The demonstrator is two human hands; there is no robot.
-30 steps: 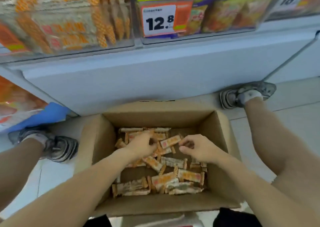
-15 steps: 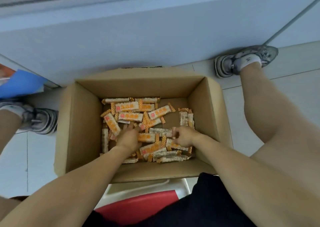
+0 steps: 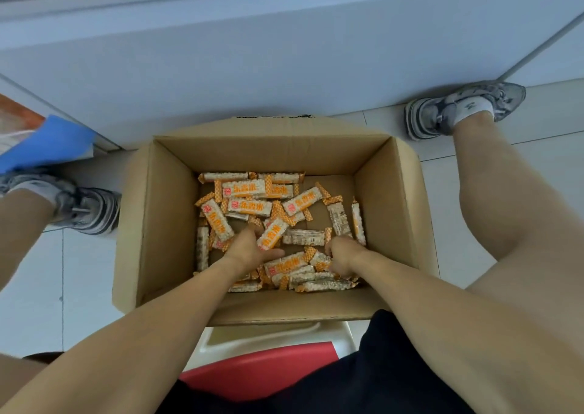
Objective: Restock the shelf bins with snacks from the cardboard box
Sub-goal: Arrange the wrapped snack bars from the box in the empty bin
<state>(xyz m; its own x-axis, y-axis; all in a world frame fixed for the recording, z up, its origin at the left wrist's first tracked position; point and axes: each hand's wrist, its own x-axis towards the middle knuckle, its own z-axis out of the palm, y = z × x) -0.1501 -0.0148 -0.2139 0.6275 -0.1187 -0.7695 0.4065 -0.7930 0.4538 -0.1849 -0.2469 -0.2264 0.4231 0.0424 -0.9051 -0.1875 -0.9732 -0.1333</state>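
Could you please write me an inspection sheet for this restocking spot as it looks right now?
Surface: pale tiled floor.
Job's things: open brown cardboard box on the floor, holding loose orange-and-white wrapped snack bars.
Clutter: blue sheet at left.
Grippers: left hand grips a bar; right hand curled among bars, hold unclear.
Cables: nothing seen.
Surroundings: white shelf base panel behind box; red-and-white stool; grey sneakers either side.

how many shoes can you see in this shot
2. One grey shoe sits on the floor left of the cardboard box; the other grey shoe is at the upper right, against the shelf base. None appear hidden.
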